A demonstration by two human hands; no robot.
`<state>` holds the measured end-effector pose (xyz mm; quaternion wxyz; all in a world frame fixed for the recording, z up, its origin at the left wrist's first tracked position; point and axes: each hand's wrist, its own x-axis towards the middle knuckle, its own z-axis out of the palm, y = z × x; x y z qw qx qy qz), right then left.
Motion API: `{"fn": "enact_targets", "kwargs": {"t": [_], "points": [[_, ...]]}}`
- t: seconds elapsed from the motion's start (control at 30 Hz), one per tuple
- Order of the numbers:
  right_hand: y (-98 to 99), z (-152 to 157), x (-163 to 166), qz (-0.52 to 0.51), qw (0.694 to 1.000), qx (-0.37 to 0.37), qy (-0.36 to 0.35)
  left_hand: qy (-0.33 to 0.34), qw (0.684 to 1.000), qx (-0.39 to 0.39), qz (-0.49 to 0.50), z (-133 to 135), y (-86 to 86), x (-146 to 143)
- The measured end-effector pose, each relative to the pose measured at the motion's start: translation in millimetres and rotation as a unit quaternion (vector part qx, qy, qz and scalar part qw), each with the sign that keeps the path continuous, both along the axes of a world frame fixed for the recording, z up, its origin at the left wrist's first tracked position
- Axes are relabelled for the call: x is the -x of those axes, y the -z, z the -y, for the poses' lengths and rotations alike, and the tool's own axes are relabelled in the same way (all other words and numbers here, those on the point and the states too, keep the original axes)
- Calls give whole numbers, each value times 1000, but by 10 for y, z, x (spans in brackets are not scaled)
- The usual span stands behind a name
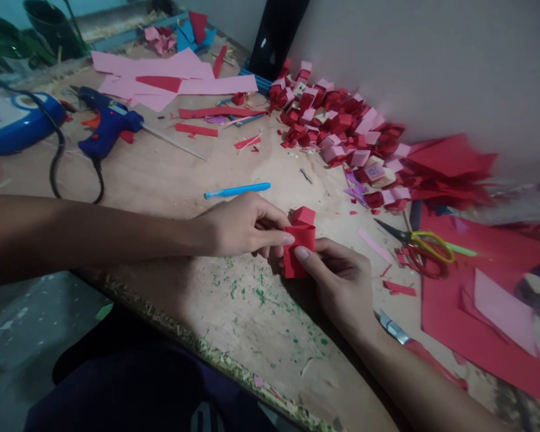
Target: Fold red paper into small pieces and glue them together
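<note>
Between my two hands is a small folded piece of red paper, held upright over the wooden table. My left hand pinches its upper left edge, thumb on the near face. From the lower right, my right hand grips the same paper with the thumb pressed on its front and the fingers behind. A small red paper box or folded flap shows just beyond the top edge; whether it is joined to the held paper I cannot tell. A blue pen lies past my left hand.
Yellow-and-red-handled scissors and a utility knife lie at right, beside red paper sheets. Many small red and pink paper boxes are heaped along the wall. A blue glue gun with its cord and pink paper strips occupy the far left.
</note>
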<state>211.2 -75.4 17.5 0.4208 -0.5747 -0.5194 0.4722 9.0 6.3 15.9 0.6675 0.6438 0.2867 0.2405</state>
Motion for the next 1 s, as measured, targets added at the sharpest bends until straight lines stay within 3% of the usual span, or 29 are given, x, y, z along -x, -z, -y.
{"fn": "enact_targets", "kwargs": {"t": [0.63, 1.0], "points": [[-18, -10, 0, 33, 999, -23, -5, 13, 1000, -17, 10, -16, 47, 8], [-6, -3, -41, 45, 998, -36, -33, 58, 994, -83, -29, 9, 41, 18]]}}
